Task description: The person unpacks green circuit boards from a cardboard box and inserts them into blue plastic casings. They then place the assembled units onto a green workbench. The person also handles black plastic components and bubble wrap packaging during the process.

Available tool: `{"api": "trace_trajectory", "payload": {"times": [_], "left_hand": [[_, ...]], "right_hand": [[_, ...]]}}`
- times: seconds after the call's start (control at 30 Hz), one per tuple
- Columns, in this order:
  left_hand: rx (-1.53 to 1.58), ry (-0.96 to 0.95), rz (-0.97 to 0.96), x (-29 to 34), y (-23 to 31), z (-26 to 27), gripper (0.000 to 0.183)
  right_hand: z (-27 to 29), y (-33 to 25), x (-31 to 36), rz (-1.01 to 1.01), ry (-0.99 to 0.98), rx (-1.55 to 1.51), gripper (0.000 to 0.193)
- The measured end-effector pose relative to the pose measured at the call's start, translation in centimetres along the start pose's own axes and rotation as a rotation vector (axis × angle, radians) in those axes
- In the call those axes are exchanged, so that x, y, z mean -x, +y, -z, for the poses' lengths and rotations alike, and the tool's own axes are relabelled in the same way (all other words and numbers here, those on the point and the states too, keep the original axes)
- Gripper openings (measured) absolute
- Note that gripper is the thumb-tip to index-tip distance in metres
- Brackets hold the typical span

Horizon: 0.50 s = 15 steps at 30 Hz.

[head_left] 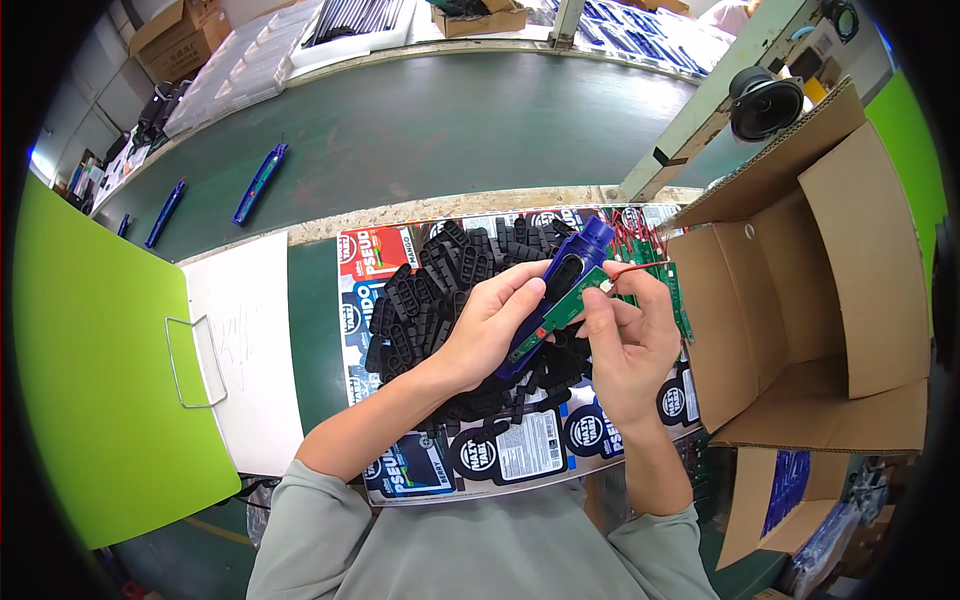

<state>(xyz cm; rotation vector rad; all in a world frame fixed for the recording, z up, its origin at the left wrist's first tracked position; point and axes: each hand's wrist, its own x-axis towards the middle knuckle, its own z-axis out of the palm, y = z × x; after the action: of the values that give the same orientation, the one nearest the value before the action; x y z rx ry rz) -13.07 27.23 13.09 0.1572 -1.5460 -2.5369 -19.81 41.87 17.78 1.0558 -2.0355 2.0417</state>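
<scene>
My left hand (488, 328) is wrapped round a long dark-blue plastic housing (592, 238), which slants up to the right. Lying along the housing's open side is a narrow green circuit board (562, 312); I cannot tell if it is fully seated. My right hand (637, 352) pinches the board's upper end, beside a small white connector with a red wire (640, 267). Beneath both hands spreads a heap of small black ribbed plastic parts (405, 315). Just right of them lie several more green circuit boards (672, 290) with red wires.
A printed sheet (600, 462) underlies the heap. An open cardboard box (740, 300) stands at the right, a lime-green panel (120, 370) at the left. Beyond, a green conveyor belt (430, 130) carries several blue housings (262, 183). A metal post (700, 110) rises at the back right.
</scene>
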Motion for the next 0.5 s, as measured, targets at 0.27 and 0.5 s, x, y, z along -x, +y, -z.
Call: {"api": "trace_trajectory", "payload": {"times": [0.27, 0.5], "left_hand": [[0.002, 0.001, -0.017, -0.06, -0.03, 0.0, 0.039], [0.0, -0.021, -0.032, -0.07, -0.17, 0.06, 0.039]], "right_hand": [[-0.27, 0.65, 0.32, -0.026, -0.049, -0.009, 0.025], [-0.17, 0.63, 0.46, -0.066, -0.065, 0.01, 0.023]]}}
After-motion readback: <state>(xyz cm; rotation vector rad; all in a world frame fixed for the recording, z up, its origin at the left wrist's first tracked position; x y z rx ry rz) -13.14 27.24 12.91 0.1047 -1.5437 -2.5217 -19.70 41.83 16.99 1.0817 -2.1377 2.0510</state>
